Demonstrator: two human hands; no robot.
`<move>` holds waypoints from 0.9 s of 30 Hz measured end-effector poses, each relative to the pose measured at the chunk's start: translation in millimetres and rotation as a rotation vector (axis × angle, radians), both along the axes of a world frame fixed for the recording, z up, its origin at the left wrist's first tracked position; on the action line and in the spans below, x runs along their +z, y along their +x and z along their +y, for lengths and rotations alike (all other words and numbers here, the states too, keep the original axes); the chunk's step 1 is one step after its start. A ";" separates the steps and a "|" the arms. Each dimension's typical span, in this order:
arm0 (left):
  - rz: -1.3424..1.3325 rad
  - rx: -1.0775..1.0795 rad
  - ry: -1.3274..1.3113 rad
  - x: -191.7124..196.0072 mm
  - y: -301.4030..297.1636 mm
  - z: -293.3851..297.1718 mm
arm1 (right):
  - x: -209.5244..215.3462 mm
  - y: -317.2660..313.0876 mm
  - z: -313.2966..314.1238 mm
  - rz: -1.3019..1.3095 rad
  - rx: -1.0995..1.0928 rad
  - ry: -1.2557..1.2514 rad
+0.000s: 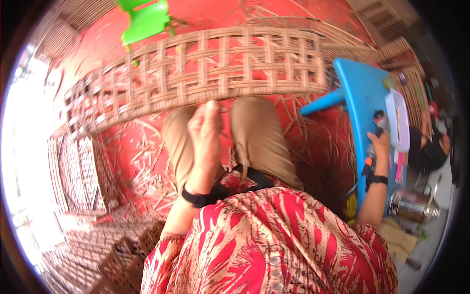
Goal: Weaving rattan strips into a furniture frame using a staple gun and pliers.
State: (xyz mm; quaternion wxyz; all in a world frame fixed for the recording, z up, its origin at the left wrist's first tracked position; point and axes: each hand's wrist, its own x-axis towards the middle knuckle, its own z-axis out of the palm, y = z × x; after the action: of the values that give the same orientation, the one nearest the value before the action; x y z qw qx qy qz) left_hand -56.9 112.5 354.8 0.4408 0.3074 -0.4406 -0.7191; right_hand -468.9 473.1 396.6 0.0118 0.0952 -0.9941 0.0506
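Observation:
A long openwork panel of woven brown cane lies across the view just beyond my knees. My left hand is closed above my lap, its thumb tip near the panel's near edge. Whatever its curled fingers hold, if anything, is hidden. To the right, my right hand reaches over a blue plastic table and grips a dark hand tool with an orange part. Its exact kind is too blurred to make out.
A white tray sits on the blue table, with a metal flask nearby. A green plastic chair stands far left. Woven baskets are at left. Cane scraps litter the red floor. Another person's dark clothing shows far right.

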 end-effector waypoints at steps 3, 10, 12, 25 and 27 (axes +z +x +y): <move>0.009 -0.009 0.023 8.3 -2.6 6.8 | -27.7 -36.7 27.1 0.082 0.052 -0.058; 0.054 -0.023 0.057 9.1 6.8 0.8 | 25.7 23.7 -8.1 -0.248 0.047 -0.651; 0.031 -0.013 0.041 13.1 10.9 0.3 | 67.9 86.7 -44.7 -0.282 0.177 -0.823; 0.270 -0.138 0.163 -3.8 1.1 4.6 | 150.8 263.1 -216.9 -0.827 0.604 -0.598; 0.271 -0.143 0.158 -2.8 2.6 4.8 | 154.2 271.7 -223.9 -0.848 0.621 -0.580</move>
State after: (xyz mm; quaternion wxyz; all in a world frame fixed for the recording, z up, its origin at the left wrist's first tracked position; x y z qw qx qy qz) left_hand -54.3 117.3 352.0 0.4185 0.2090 -0.3399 -0.8158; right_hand -197.2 249.2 550.8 -0.3758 0.3456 -0.7833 0.3546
